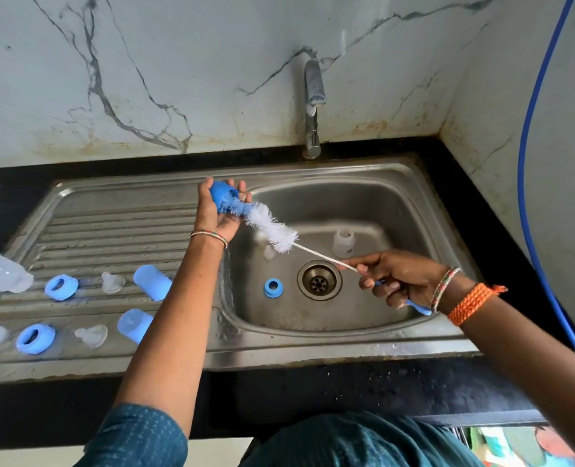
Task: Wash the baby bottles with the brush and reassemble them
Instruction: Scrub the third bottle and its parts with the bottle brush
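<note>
head view — brush [272, 230] above sink [414, 183] rim.

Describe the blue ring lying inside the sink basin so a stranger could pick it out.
Start at the steel sink basin and find its drain. Just left of the drain lies a small blue ring, the only blue ring in the basin; the others sit on the ribbed drainboard.

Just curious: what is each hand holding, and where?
Left hand grips a blue cap around its side; right hand holds the brush by its handle.
</note>
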